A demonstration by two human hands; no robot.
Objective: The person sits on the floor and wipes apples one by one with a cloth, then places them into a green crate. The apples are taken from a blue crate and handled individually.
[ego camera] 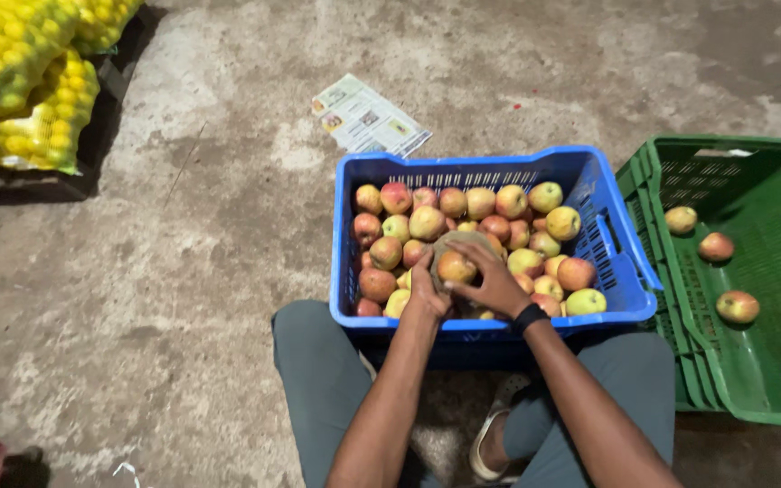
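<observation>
While a person sits on the rough, stained grey concrete floor (183, 271) with knees apart, both bare hands meet over a blue slatted plastic crate (607, 244) between the legs. The left hand (427, 291) and the right hand (496, 285), which wears a dark band at the wrist, close together around one round red-and-yellow apple (456, 267). A piece of dull brown cloth (463, 240) lies against the apple's far side, under the right fingers. The held apple sits just above the heap of similar apples (499, 226) filling the crate, near its front middle.

The apple looks firm, smooth-skinned and fairly light, easily cupped in one palm. Its waxy skin could slip, and it would likely bruise if squeezed or dropped, so a gentle hold around its widest part seems best.

To the right, touching the blue crate, stand nested green plastic crates (680, 298) with ventilated walls, the top one holding three loose apples (716, 246) well apart. A printed paper leaflet (371, 117) lies flat beyond the blue crate. At upper left, yellow mesh sacks of small yellow fruit (29, 90) rest on a dark pallet.
</observation>
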